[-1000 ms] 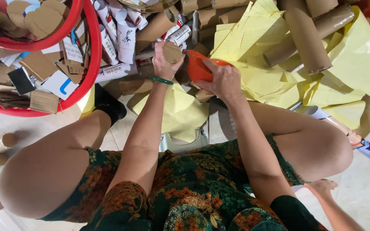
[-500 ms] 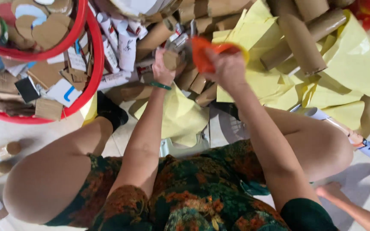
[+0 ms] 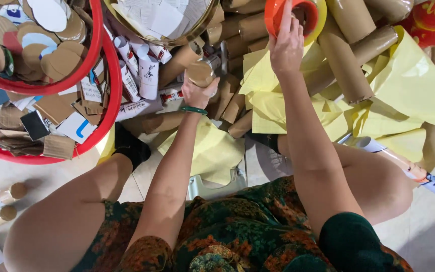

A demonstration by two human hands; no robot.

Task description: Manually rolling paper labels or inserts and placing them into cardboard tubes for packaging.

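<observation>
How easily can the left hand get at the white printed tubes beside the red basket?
Probably yes. The left hand holds a cardboard tube, and the white printed tubes lie uncovered just beside it, next to the red basket. It must free its grip first.

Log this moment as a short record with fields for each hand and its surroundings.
left hand: grips a short brown cardboard tube by its capped end
right hand: raised, holding an orange tape roll
wrist: green bangle on the left
ahead: long brown cardboard tubes over yellow paper sheets
left side: red plastic baskets of cardboard cutouts
</observation>
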